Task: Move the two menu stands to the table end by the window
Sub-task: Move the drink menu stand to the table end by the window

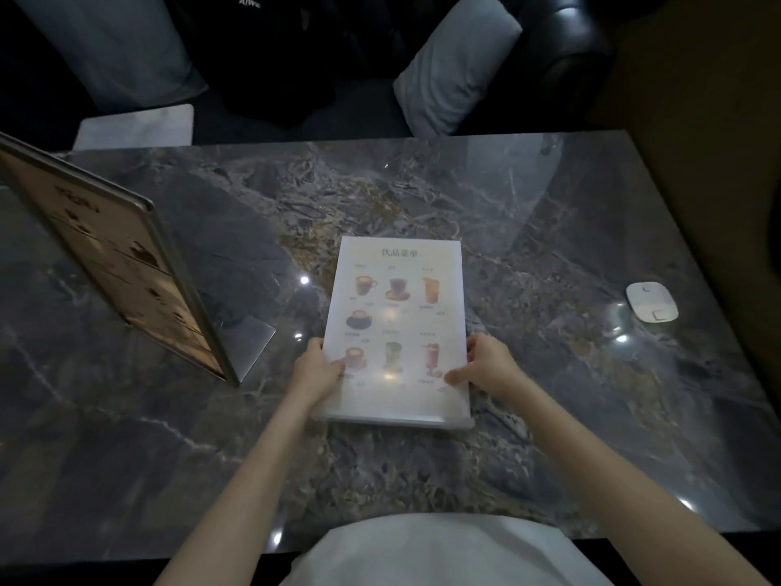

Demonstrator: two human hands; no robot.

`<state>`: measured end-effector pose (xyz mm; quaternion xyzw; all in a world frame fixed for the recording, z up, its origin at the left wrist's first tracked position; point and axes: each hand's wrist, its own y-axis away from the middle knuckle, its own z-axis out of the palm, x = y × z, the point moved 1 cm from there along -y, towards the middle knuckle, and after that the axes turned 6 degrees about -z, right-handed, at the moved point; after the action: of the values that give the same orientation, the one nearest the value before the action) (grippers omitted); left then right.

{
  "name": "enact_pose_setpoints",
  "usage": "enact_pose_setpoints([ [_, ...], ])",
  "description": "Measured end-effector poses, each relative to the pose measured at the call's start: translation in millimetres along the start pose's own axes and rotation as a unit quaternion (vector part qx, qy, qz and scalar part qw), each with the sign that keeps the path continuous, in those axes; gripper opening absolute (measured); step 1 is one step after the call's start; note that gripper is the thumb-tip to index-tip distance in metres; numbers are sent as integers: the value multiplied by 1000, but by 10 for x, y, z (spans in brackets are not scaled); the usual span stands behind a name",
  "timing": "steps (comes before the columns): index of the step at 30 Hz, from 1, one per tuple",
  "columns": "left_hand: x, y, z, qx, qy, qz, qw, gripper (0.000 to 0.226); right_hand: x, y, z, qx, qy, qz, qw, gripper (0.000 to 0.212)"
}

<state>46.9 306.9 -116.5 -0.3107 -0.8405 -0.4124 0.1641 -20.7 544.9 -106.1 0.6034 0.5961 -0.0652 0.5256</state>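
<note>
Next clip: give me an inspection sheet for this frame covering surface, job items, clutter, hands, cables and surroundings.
Surface: dark marble table, glossy, with light reflections.
Job's things: drinks menu stand at centre, held by both side edges; metal-framed menu stand upright at the left on its base.
Clutter: small white device near the right edge, purpose unclear.
Grippers: left hand grips the drinks stand's left edge, right hand its right edge, thumbs on the front.
Cables: nothing seen.
Surroundings: dark sofa beyond the table with a grey cushion; no window visible; lighting dim.
</note>
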Motion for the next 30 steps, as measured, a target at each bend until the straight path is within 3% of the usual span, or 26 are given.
enact_pose_setpoints([
  [9,90,65,16,56,97,38,993,31,-58,46,-161,-4,-47,-24,999,37],
  [16,420,156,-90,89,136,102,982,37,-111,178,-300,37,-89,-72,993,45],
  [25,841,127,-118,-6,114,180,977,38,-104,434,-408,197,-125,-119,965,22],
  [30,1202,199,-6,-89,120,238,960,12,-6,720,-519,295,-169,-131,931,20],
])
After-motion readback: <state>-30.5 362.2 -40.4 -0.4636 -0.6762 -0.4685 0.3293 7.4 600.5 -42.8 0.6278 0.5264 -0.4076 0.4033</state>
